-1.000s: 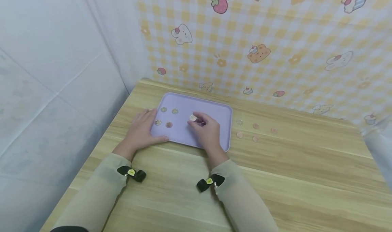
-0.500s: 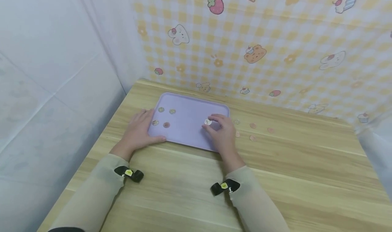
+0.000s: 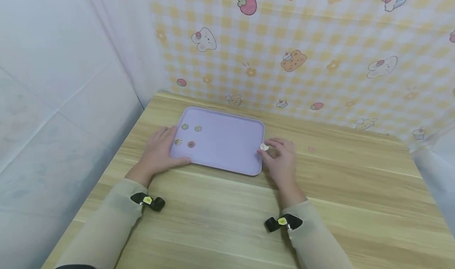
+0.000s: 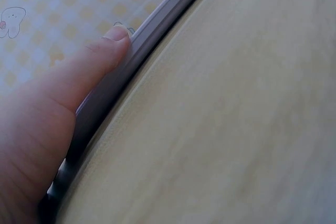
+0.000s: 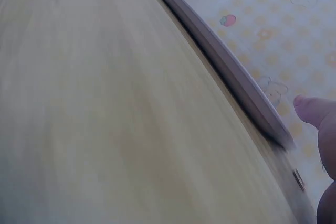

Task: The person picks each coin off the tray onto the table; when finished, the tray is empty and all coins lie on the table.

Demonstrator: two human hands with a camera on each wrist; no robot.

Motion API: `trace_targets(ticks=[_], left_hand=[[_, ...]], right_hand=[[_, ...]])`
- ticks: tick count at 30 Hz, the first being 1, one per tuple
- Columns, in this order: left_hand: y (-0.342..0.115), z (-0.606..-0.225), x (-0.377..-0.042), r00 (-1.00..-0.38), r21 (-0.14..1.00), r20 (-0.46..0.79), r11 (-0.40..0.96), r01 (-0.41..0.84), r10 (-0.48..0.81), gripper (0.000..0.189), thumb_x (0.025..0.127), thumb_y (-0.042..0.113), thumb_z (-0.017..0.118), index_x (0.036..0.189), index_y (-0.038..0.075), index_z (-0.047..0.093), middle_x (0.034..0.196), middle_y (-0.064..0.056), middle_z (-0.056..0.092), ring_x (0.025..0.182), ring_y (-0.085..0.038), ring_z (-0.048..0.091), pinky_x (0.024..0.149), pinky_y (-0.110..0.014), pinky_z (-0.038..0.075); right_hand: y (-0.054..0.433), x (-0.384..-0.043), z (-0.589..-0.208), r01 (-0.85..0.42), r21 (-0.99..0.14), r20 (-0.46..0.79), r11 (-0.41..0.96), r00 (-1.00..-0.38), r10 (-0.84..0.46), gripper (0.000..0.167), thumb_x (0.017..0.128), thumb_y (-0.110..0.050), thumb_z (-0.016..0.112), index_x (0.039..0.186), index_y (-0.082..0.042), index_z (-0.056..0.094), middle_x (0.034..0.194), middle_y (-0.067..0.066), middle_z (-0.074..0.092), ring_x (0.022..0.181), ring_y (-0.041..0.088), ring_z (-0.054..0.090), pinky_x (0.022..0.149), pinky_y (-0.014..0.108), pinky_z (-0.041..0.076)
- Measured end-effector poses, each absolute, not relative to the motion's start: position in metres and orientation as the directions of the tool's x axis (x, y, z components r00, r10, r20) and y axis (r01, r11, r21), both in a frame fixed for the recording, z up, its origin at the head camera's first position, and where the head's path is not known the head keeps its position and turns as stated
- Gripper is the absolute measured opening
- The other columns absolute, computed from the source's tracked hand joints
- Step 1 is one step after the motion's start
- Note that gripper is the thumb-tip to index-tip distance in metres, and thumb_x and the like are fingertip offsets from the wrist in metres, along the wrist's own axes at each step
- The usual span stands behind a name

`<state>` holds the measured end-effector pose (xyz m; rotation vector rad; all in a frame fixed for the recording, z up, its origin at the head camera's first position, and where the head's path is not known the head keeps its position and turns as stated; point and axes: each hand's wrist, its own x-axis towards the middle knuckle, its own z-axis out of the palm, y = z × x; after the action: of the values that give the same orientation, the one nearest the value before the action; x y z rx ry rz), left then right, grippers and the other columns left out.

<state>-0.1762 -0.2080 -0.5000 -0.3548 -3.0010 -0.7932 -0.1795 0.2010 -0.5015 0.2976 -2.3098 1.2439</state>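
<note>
A pale purple tray (image 3: 227, 142) lies on the wooden table. My left hand (image 3: 158, 152) rests against its left end, fingers extended along the side and thumb on the front rim. The left wrist view shows that thumb (image 4: 102, 59) against the tray's edge. Toward the tray's left end lie several coins, among them a reddish coin (image 3: 191, 144) and a two-toned coin (image 3: 178, 142). Between thumb and fingertips my right hand (image 3: 282, 164) pinches a silver coin (image 3: 264, 147), held over the tray's right rim.
A copper coin (image 3: 311, 149) lies on the table (image 3: 355, 182) right of the right hand. Other loose coins there are mostly hidden by that hand; the right wrist view shows a coin (image 5: 299, 179) edge-on beside the tray. A checked cloth (image 3: 263, 44) hangs behind.
My right hand has moved right across the tray to its right rim, still pinching the silver coin, and now covers most of the table coins. My left hand has stayed on the tray.
</note>
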Motion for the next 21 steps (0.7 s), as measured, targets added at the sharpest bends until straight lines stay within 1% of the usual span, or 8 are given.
trace_targets(ticks=[2,4,6,8,11,13,19,21], left_hand=[[-0.208,-0.5,-0.177,-0.975,0.488,0.074,0.845,0.219,0.21,0.132,0.078,0.073,0.081,0.168,-0.001,0.021,0.171,-0.024,0.029,0.158,-0.048,0.018,0.129,-0.06,0.008],[-0.208,-0.501,-0.177,-0.975,0.486,0.076,0.846,0.219,0.208,0.132,0.078,0.073,0.082,0.168,-0.001,0.022,0.171,-0.024,0.029,0.158,-0.047,0.018,0.129,-0.06,0.009],[-0.208,-0.501,-0.177,-0.975,0.486,0.078,0.846,0.22,0.209,0.132,0.078,0.073,0.082,0.168,-0.001,0.022,0.171,-0.024,0.03,0.158,-0.047,0.018,0.129,-0.06,0.009],[-0.208,-0.501,-0.176,-0.975,0.485,0.08,0.846,0.221,0.209,0.131,0.078,0.073,0.082,0.168,-0.001,0.022,0.171,-0.024,0.03,0.158,-0.048,0.019,0.129,-0.06,0.009],[-0.207,-0.5,-0.176,-0.974,0.489,0.08,0.843,0.225,0.214,0.131,0.078,0.073,0.082,0.168,-0.002,0.022,0.17,-0.025,0.03,0.158,-0.048,0.019,0.129,-0.061,0.009],[-0.206,-0.5,-0.175,-0.974,0.488,0.079,0.844,0.224,0.213,0.131,0.078,0.073,0.081,0.168,-0.002,0.022,0.171,-0.025,0.03,0.158,-0.048,0.019,0.129,-0.06,0.009],[-0.206,-0.501,-0.175,-0.974,0.473,0.084,0.851,0.227,0.213,0.13,0.079,0.073,0.08,0.168,-0.002,0.022,0.171,-0.023,0.03,0.158,-0.047,0.019,0.13,-0.059,0.009],[-0.205,-0.5,-0.174,-0.973,0.47,0.085,0.852,0.23,0.215,0.129,0.08,0.073,0.08,0.168,-0.002,0.022,0.171,-0.024,0.03,0.158,-0.047,0.019,0.13,-0.059,0.01]], right_hand=[[0.212,-0.178,-0.501,-0.388,-0.731,0.502,0.561,-0.863,0.058,0.033,0.078,-0.004,0.096,0.106,-0.001,0.081,0.121,0.016,0.072,0.119,0.036,0.059,0.104,0.043,0.045],[0.223,-0.176,-0.501,-0.355,-0.742,0.479,0.569,-0.874,0.079,0.033,0.078,-0.005,0.095,0.107,0.0,0.08,0.122,0.016,0.072,0.121,0.035,0.058,0.106,0.047,0.047],[0.234,-0.175,-0.5,-0.326,-0.741,0.462,0.588,-0.882,0.094,0.033,0.079,-0.006,0.095,0.107,0.0,0.08,0.123,0.016,0.072,0.122,0.035,0.059,0.117,0.055,0.04],[0.245,-0.175,-0.501,-0.307,-0.735,0.455,0.605,-0.884,0.104,0.033,0.079,-0.007,0.096,0.108,0.0,0.08,0.124,0.016,0.072,0.121,0.035,0.059,0.116,0.056,0.04],[0.262,-0.173,-0.502,-0.288,-0.717,0.454,0.634,-0.884,0.112,0.034,0.078,-0.007,0.097,0.107,0.0,0.08,0.124,0.016,0.072,0.12,0.035,0.06,0.116,0.055,0.039],[0.273,-0.172,-0.503,-0.273,-0.705,0.45,0.655,-0.886,0.115,0.035,0.078,-0.008,0.097,0.108,0.0,0.08,0.124,0.016,0.072,0.12,0.036,0.059,0.107,0.052,0.045],[0.305,-0.164,-0.502,-0.195,-0.687,0.407,0.7,-0.901,0.149,0.035,0.081,-0.012,0.095,0.109,0.001,0.079,0.127,0.02,0.072,0.126,0.042,0.058,0.111,0.062,0.044],[0.315,-0.162,-0.502,-0.169,-0.688,0.396,0.706,-0.902,0.17,0.035,0.082,-0.011,0.095,0.11,0.001,0.078,0.127,0.02,0.072,0.126,0.043,0.059,0.112,0.063,0.043]])
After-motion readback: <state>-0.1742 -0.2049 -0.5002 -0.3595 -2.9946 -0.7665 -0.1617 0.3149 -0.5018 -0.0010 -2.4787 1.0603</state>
